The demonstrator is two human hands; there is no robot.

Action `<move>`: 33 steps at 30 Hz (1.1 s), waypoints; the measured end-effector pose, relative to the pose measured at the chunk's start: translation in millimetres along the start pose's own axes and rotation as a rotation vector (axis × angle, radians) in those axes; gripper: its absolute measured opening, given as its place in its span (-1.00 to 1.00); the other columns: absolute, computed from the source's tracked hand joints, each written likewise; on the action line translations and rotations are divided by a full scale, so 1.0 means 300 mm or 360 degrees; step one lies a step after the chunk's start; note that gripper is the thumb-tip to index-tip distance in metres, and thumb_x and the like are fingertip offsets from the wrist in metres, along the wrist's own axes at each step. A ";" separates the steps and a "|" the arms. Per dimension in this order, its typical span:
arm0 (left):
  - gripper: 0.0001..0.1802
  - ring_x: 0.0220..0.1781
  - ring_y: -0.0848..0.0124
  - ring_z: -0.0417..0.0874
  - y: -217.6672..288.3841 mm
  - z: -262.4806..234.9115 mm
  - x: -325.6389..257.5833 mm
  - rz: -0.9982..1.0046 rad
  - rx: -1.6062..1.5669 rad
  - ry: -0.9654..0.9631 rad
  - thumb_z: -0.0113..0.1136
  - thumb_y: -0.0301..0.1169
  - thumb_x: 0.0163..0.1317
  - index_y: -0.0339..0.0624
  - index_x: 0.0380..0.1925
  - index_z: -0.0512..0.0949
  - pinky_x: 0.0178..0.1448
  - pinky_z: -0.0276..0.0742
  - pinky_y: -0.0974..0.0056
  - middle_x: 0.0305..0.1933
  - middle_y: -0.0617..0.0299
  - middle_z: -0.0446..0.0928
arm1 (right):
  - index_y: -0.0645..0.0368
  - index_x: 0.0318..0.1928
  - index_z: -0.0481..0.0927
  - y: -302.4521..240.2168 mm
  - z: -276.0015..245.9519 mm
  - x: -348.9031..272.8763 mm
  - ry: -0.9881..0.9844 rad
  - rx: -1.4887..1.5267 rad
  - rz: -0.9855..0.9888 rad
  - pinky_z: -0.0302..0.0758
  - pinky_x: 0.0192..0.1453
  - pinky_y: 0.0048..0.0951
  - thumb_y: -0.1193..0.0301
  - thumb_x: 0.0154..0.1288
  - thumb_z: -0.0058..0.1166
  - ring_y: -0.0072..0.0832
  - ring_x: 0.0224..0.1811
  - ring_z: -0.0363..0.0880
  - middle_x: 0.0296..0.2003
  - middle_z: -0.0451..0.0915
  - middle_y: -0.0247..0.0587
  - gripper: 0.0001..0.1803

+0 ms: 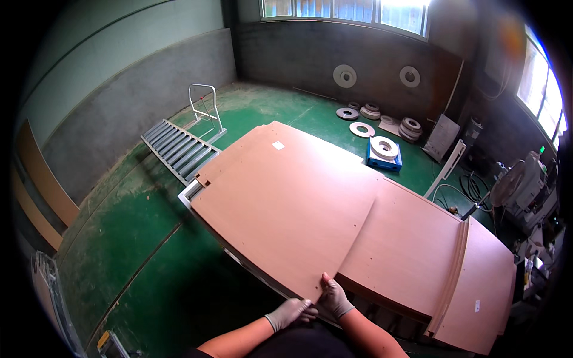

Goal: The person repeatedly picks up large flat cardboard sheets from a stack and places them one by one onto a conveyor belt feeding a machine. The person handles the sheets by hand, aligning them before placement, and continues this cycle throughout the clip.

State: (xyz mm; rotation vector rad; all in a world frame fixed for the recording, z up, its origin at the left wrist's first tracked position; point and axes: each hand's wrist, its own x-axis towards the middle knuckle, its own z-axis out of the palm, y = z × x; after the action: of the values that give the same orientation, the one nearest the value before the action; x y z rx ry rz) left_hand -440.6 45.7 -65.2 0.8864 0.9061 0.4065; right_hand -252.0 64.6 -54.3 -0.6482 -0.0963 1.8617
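**At the near edge of a big brown panel (286, 209) – left hand (289, 313) & right hand (335, 297), both gloved**

Far L: two long brown boards (49, 173) by the wall. Next, on green floor (134, 232), a roller conveyor (182, 150) set at a slant, w/ a bent silver tube frame (216, 101) near its far side. Then mid-view the big brown panel, lying flat & overlapping a lower panel (397, 238) on its R; white label (278, 145) nr its far end. Left hand is at the panel's near edge, fingers bent – can't tell if they grip or just rest. Right hand is just beside it, at the near R corner: thumb on the top face, other fingers hidden, gripping the edge. Behind, on the floor, a blue box (382, 164) w/ a white ring (384, 138) on top; pile of rings (410, 128) nearby. Further R, past a raised strip (453, 268) on the lower panel, an end panel (483, 280) w/ its own small white tag (477, 306). Far R, a round fan (508, 182) nr black cables (473, 186).
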 end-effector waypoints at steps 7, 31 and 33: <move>-0.65 -0.08 0.11 0.76 0.330 -0.030 -0.085 0.0942 0.1407 0.0233 0.15 -0.13 0.48 -0.18 -0.08 0.67 0.06 0.66 0.11 -0.13 0.06 0.73 | 0.25 0.32 0.46 -0.108 -0.078 -0.163 0.0293 -0.0536 -0.0358 0.46 0.45 -0.11 0.11 0.64 -0.07 -0.29 0.27 0.57 0.23 0.58 -0.13 -0.48; -0.41 0.14 0.37 0.60 0.306 -0.382 0.327 0.0327 0.0586 0.0122 0.06 -0.06 0.59 -0.45 0.22 0.55 0.30 0.50 0.22 0.14 0.13 0.65 | 0.37 -0.28 0.68 -0.183 -0.600 -1.276 0.1939 -0.1974 -0.0946 0.52 -0.19 -0.28 -0.01 0.60 -0.04 -0.33 -0.34 0.61 -0.39 0.70 -0.04 -0.39; -0.40 0.11 0.39 0.60 0.331 -0.305 0.389 0.0356 0.0763 -0.0032 0.10 -0.03 0.57 -0.44 0.19 0.57 0.27 0.51 0.23 0.11 0.14 0.66 | 0.33 -0.30 0.69 -0.089 -0.665 -1.384 0.2106 -0.1607 -0.0880 0.49 -0.23 -0.38 0.01 0.59 0.03 -0.55 -0.35 0.52 -0.44 0.63 -0.31 -0.43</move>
State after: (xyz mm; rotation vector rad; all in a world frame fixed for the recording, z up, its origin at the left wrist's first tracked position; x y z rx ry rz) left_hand -443.4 223.9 -72.6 1.4375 0.9039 0.3761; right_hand -33.9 -342.1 -52.8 -2.1451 -0.2994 0.4773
